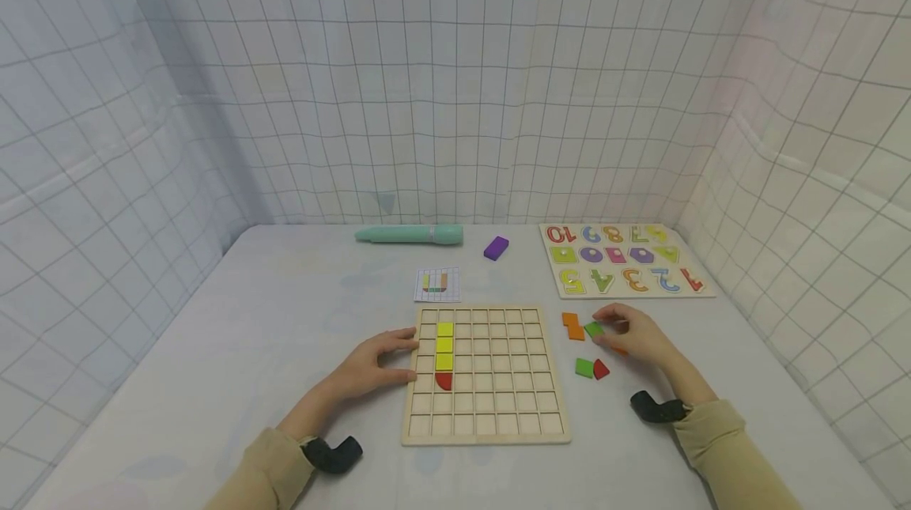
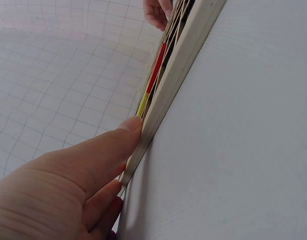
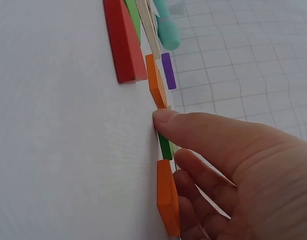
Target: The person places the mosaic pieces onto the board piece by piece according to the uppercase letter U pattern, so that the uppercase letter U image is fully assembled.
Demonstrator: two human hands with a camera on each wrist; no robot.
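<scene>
Now the gridded board [image 1: 504, 379] holds three yellow squares [image 1: 444, 345], one red tile [image 1: 444, 380].

Numerals 1–5, 7–10 [image 1: 635, 281] on puzzle board [image 1: 629, 296]

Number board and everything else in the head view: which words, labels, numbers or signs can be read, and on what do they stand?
"10", "9", "8", "7": number board, far row, upside down.
"5", "4", "3", "2", "1": number board, near row, upside down.
Far row's last yellow figure: too unclear to read.
Small card: any writing too small to read.
No other readable text.
</scene>
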